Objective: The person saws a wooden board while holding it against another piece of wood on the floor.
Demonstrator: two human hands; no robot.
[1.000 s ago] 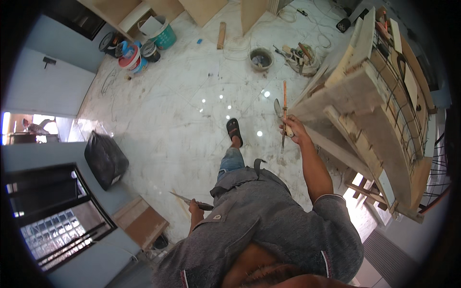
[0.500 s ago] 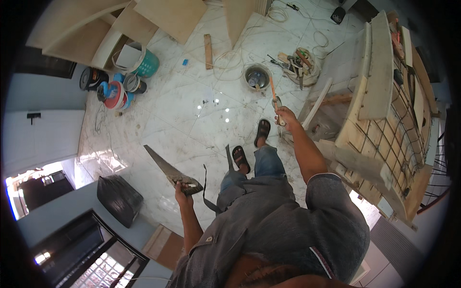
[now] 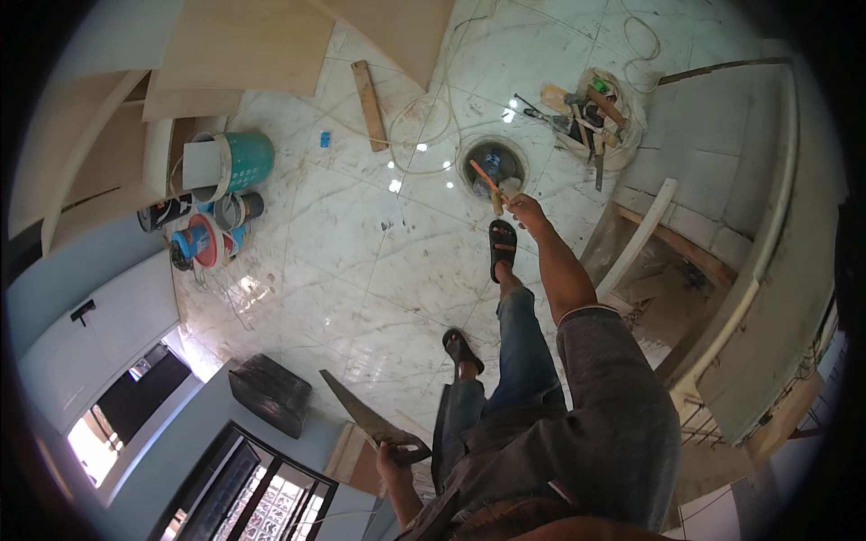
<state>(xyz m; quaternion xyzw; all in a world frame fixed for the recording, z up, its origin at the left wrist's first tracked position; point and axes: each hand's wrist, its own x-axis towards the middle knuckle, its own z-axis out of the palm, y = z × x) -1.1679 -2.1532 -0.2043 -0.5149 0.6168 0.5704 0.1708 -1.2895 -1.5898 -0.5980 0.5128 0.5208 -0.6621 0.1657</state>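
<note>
Gripping a handsaw (image 3: 356, 406) in the left hand (image 3: 391, 464), with fingers closed around the handle and with the blade slanting up and leftward beyond the knuckles, apparently touching nothing. Grasping a slim orange stick (image 3: 484, 174) in the right hand (image 3: 526, 212), with fingers bent around it, plus something tan beside it, too small to make out. Pointing that stick up and left from the right fingertips, toward a round bucket (image 3: 528, 159) just beyond them; cannot tell whether touching its rim. Judging progress from this: done with picking up, with both hands loaded; not sawing, not setting anything down, with no workpiece beneath either set of fingers; cannot tell how much is left. Standing in dark sandals (image 3: 502, 251), one just below the right fingers. Up and right of those fingers, a cream bag (image 3: 634, 135) of tools; right, a pale batten (image 3: 642, 230); up and left, a wooden plank (image 3: 369, 106); well left, a teal bucket (image 3: 248, 158). Up and left of the left fingers, a black bundle (image 3: 271, 394).
</note>
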